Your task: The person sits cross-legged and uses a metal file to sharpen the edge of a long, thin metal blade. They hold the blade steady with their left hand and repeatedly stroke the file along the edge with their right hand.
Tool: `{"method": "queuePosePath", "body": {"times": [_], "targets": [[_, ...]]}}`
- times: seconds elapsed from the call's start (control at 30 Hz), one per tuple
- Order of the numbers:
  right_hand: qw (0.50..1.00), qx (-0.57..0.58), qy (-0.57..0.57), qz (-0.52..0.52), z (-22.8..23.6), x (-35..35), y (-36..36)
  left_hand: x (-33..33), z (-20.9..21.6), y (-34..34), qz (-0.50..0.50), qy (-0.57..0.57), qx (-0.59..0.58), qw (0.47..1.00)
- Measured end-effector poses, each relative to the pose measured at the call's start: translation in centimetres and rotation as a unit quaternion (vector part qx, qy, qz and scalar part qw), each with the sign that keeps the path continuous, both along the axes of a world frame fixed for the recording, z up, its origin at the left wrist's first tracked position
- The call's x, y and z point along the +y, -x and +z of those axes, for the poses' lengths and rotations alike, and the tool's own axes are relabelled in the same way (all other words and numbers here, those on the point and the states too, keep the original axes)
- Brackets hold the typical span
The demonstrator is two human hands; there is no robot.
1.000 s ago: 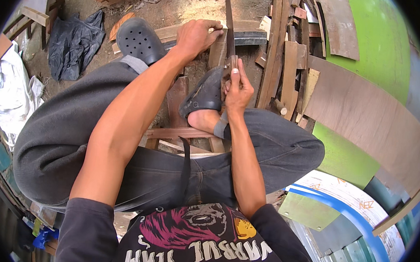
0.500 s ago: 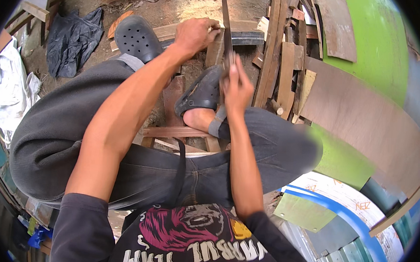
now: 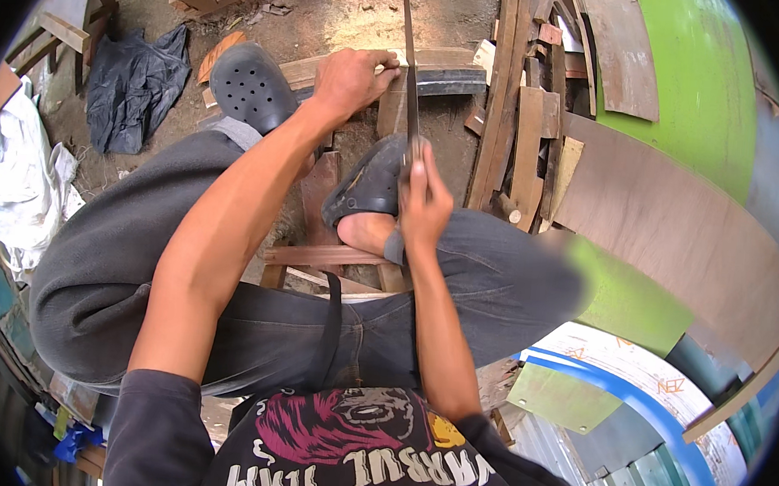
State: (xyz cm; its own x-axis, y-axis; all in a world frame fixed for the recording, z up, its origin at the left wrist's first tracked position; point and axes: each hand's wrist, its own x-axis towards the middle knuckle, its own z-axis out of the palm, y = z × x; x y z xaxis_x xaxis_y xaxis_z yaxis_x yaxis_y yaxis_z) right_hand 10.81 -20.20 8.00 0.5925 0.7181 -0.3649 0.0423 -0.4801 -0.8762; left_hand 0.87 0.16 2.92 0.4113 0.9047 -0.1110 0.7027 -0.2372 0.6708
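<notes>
A long dark saw blade (image 3: 409, 55) runs from the top edge down to my right hand (image 3: 425, 191), whose fingers are wrapped round the handle end. My left hand (image 3: 354, 80) is closed at the far end of a short wooden piece (image 3: 391, 109), just left of the blade. The blade passes along the right edge of this piece. The piece rests across a dark-edged wooden plank (image 3: 448, 57) on the ground. My fingers partly hide the wood, and the saw's handle is mostly covered.
My feet, in dark clogs (image 3: 254, 87), flank the wooden piece. A low wooden frame (image 3: 325, 256) stands between my legs. Stacked lumber (image 3: 499, 97) and brown plywood (image 3: 677, 195) lie to the right. At left are a black plastic bag (image 3: 138, 85) and white cloth (image 3: 19, 176).
My right hand has drawn the saw back toward me, so the handle is lower and the blade more upright. The left hand stays on the wooden piece.
</notes>
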Motion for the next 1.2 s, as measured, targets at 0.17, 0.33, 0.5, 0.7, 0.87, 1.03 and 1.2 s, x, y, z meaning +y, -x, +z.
{"method": "queuePosePath", "body": {"times": [0.17, 0.33, 0.5, 0.7, 0.87, 1.03, 1.2], "targets": [[0.999, 0.041, 0.007, -0.021, -0.1, 6.7, -0.6, 0.9, 0.8, -0.1, -0.015, -0.016, 0.014, 1.0], [0.997, 0.031, 0.075, 0.012, 6.5, -4.8, 0.9, 0.3, -0.3, 0.9, 0.017, -0.025, 0.015, 0.999], [0.999, -0.024, 0.015, 0.03, 1.3, -1.7, 0.2, 0.2, -1.2, 0.1, 0.026, -0.022, -0.038, 0.999], [0.998, 0.066, 0.002, -0.018, 1.3, 5.1, -0.3, 0.9, 0.8, 0.0, 0.005, -0.003, 0.005, 1.0], [0.995, 0.023, 0.098, 0.003, 7.8, -8.3, 1.1, 0.0, -0.3, 1.0, 0.043, -0.017, -0.031, 0.998], [1.0, 0.008, -0.007, 0.002, 0.2, 5.0, -0.8, 0.4, -0.3, -0.5, 0.007, -0.009, -0.051, 0.999], [0.996, 0.092, 0.008, -0.006, 2.4, 7.0, -0.4, 0.6, 0.0, 0.3, 0.003, 0.0, -0.026, 1.0]]}}
